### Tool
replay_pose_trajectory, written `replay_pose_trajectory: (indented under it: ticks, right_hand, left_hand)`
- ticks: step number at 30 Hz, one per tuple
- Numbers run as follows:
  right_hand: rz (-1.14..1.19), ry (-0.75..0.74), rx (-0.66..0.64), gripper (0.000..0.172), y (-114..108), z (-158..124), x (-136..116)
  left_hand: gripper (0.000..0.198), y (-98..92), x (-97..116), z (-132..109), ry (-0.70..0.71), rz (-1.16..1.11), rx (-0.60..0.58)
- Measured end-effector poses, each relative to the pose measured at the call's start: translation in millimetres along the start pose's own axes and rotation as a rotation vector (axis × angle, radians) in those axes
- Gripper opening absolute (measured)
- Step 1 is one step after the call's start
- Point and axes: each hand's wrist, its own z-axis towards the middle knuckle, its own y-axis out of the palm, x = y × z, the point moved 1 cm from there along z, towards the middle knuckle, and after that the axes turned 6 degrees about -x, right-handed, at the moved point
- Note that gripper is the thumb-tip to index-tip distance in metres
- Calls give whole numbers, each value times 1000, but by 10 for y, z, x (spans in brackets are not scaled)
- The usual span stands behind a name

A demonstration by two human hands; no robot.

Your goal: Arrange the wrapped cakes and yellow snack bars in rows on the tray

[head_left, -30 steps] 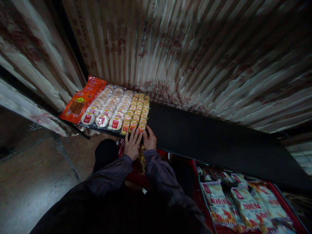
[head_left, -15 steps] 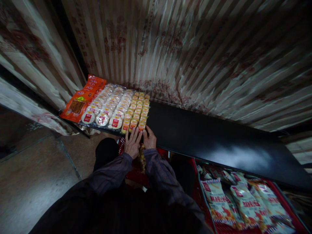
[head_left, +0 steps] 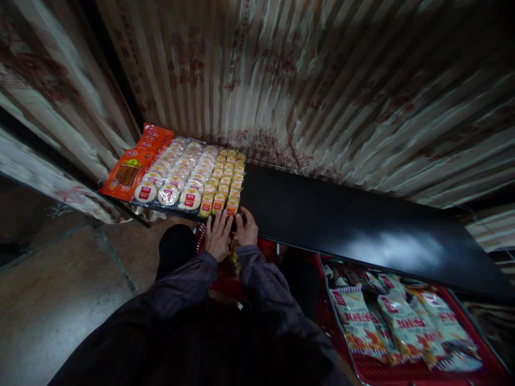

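Small yellow-wrapped snack packs lie in three neat rows on the black shelf, close to its left end. My left hand rests with fingers stretched out against the front of these rows. Beside it my right hand is at the front right corner of the yellow packs, its fingers bent and partly spread, holding nothing that I can see. Left of the yellow packs are rows of round white packaged cakes in clear wrap. An orange bag lies at the far left end.
At the lower right, a red basket holds several white and red snack bags. Another red basket sits below my hands, with golden packs partly showing. A striped, flowered curtain hangs behind the shelf.
My hands hold almost the same place at the front edge of the yellow packs. The view has shifted slightly, and the front ends of the yellow rows show a little more.
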Motion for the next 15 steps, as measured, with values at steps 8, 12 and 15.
replay_pose_trajectory:
  ticks: [8,12,15]
  right_hand:
    - [65,-29,30,34,-74,-170,23]
    - [120,-30,9,33,-95,-324,57]
    - [97,-8,-38,32,-89,-484,166]
  left_hand:
    - [43,28,95,-351,83,-180,36]
    - [34,152,96,-504,33,-206,-65]
    - [32,312,55,-584,-51,-172,-216]
